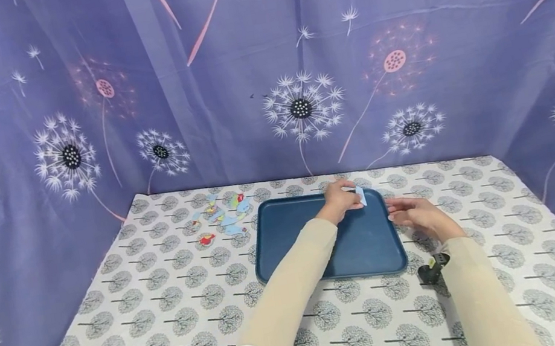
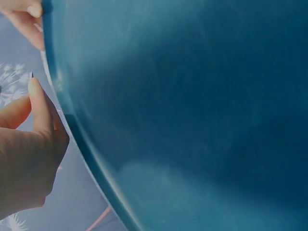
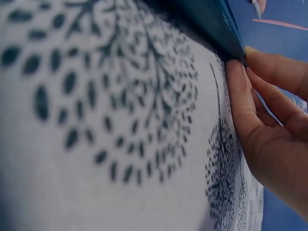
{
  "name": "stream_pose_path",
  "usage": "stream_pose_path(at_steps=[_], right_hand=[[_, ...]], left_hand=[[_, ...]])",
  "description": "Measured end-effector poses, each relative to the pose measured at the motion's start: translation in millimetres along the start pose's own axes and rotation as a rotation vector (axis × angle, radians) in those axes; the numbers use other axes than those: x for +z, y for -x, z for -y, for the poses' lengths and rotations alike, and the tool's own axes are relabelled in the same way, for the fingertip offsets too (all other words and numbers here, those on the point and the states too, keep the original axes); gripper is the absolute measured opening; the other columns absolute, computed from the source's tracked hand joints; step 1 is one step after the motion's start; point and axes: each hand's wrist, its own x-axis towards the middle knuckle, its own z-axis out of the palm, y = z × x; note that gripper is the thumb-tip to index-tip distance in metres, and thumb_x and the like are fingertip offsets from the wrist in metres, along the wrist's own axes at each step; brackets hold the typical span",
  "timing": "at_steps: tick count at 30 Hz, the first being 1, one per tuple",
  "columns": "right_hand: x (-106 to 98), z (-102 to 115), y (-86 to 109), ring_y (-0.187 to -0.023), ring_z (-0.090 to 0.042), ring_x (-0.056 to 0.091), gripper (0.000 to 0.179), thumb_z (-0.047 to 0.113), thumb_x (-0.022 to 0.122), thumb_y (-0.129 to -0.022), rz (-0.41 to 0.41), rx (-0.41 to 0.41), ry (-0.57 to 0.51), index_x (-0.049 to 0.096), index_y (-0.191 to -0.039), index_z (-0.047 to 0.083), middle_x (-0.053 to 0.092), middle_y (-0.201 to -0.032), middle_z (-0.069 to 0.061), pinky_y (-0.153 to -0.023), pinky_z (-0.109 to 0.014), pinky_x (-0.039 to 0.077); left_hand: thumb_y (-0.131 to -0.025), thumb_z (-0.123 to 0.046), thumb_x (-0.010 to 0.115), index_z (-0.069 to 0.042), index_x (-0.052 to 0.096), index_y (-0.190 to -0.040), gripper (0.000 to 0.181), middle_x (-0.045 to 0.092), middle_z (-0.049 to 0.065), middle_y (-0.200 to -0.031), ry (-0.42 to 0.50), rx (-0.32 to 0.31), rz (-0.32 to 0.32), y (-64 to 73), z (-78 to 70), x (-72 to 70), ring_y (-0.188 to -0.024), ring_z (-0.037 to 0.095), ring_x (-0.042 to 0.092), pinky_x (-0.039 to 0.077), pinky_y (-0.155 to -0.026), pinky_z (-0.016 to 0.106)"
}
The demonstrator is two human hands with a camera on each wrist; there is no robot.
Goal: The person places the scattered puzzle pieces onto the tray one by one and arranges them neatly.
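A dark blue tray [image 1: 295,243] lies flat on the cloth-covered table. Over its far right corner my left hand [image 1: 342,200] pinches a small, flat, light-blue puzzle piece [image 1: 361,196] between thumb and fingers. The left wrist view catches that same hand [image 2: 33,139] at the tray's edge, with the piece seen almost edge-on as a thin tip. My right hand [image 1: 419,215] holds the tray's right rim. In the right wrist view, the thumb and fingers of the right hand [image 3: 274,115] close on the tray's corner [image 3: 216,29] from both sides.
Several colourful puzzle pieces [image 1: 230,216] lie loosely scattered left of the tray, some overlapping. A white tablecloth [image 1: 177,300] with grey tree prints covers the table. Behind it hangs a purple curtain [image 1: 223,114] with dandelion patterns. A black wrist device [image 1: 433,269] sits on the right forearm.
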Motion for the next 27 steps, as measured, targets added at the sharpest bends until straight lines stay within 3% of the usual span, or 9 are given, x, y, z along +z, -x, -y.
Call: stream_pose_path(at_steps=[5, 9, 11, 15, 18, 19, 22, 25, 27], right_hand=[[1.6, 0.2, 0.0, -0.119, -0.023, 0.052, 0.063, 0.004, 0.057, -0.093, -0.005, 0.004, -0.008, 0.028, -0.149, -0.001, 0.038, -0.144, -0.028, -0.111, -0.044, 0.038], [2.7, 0.1, 0.2, -0.111, -0.016, 0.055, 0.062, 0.003, 0.057, -0.093, -0.013, 0.005, -0.007, 0.029, -0.149, 0.000, 0.038, -0.143, -0.027, -0.109, -0.041, 0.041], [2.5, 0.1, 0.2, -0.108, -0.013, 0.055, 0.063, 0.001, 0.057, -0.093, -0.013, 0.001, -0.014, 0.029, -0.149, -0.001, 0.038, -0.142, -0.028, -0.108, -0.039, 0.043], [1.6, 0.2, 0.3, -0.106, -0.011, 0.056, 0.063, 0.000, 0.057, -0.092, -0.014, -0.003, -0.021, 0.029, -0.148, -0.002, 0.039, -0.142, -0.028, -0.107, -0.037, 0.044], [1.4, -0.3, 0.4, -0.108, -0.013, 0.056, 0.063, 0.001, 0.057, -0.092, -0.014, 0.003, -0.019, 0.030, -0.149, -0.001, 0.039, -0.142, -0.028, -0.108, -0.038, 0.043], [1.3, -0.6, 0.6, -0.109, -0.014, 0.056, 0.063, 0.001, 0.058, -0.092, -0.014, 0.006, -0.019, 0.029, -0.149, -0.001, 0.039, -0.142, -0.027, -0.108, -0.039, 0.043], [1.5, -0.5, 1.4, -0.114, -0.019, 0.054, 0.063, 0.001, 0.058, -0.092, -0.014, 0.014, -0.027, 0.029, -0.149, 0.000, 0.038, -0.143, -0.028, -0.110, -0.042, 0.041], [2.1, 0.7, 3.0, -0.119, -0.026, 0.052, 0.065, 0.001, 0.058, -0.092, -0.015, 0.016, -0.028, 0.028, -0.149, 0.000, 0.036, -0.144, -0.028, -0.111, -0.044, 0.039], [2.5, 1.3, 3.4, -0.122, -0.029, 0.050, 0.065, 0.001, 0.058, -0.092, -0.015, 0.017, -0.032, 0.028, -0.149, 0.000, 0.036, -0.144, -0.028, -0.111, -0.045, 0.038]], left_hand=[[-0.075, 0.024, 0.065, 0.009, 0.065, -0.105, 0.034, 0.056, 0.015, -0.088, -0.016, -0.029, -0.039, -3.4, 4.8, 11.9, -0.083, 0.039, 0.069, 0.061, -0.058, 0.026], [-0.071, 0.028, 0.065, 0.009, 0.065, -0.102, 0.037, 0.058, 0.019, -0.093, -0.018, -0.072, -0.042, -19.1, 12.3, 20.0, -0.081, 0.039, 0.069, 0.063, -0.064, 0.033], [-0.069, 0.027, 0.067, 0.008, 0.066, -0.103, 0.040, 0.058, 0.024, -0.100, -0.055, -0.054, -0.069, -19.1, 11.3, 22.6, -0.078, 0.037, 0.070, 0.063, -0.064, 0.034], [-0.064, 0.027, 0.071, 0.005, 0.066, -0.094, 0.038, 0.058, 0.024, -0.096, -0.055, -0.027, -0.065, -40.0, 29.5, 28.2, -0.067, 0.034, 0.070, 0.062, -0.055, 0.030], [-0.065, 0.029, 0.068, 0.006, 0.066, -0.094, 0.037, 0.058, 0.022, -0.091, -0.031, -0.062, -0.035, -40.5, 30.9, 28.4, -0.070, 0.037, 0.070, 0.062, -0.057, 0.030], [-0.068, 0.029, 0.066, 0.007, 0.066, -0.099, 0.038, 0.059, 0.022, -0.094, -0.045, -0.088, -0.037, -28.4, 21.5, 27.1, -0.076, 0.039, 0.070, 0.063, -0.062, 0.032], [-0.069, 0.028, 0.064, 0.008, 0.066, -0.104, 0.040, 0.059, 0.021, -0.096, -0.067, -0.079, -0.041, -11.1, 11.4, 25.4, -0.081, 0.040, 0.069, 0.062, -0.067, 0.033], [-0.070, 0.025, 0.066, 0.005, 0.067, -0.107, 0.042, 0.060, 0.020, -0.103, -0.117, -0.046, -0.052, -13.2, 16.2, 27.4, -0.080, 0.035, 0.070, 0.062, -0.067, 0.032], [-0.067, 0.023, 0.067, 0.003, 0.069, -0.102, 0.040, 0.062, 0.019, -0.100, -0.141, 0.013, -0.060, -43.9, 43.0, 34.1, -0.069, 0.029, 0.071, 0.062, -0.060, 0.027]])
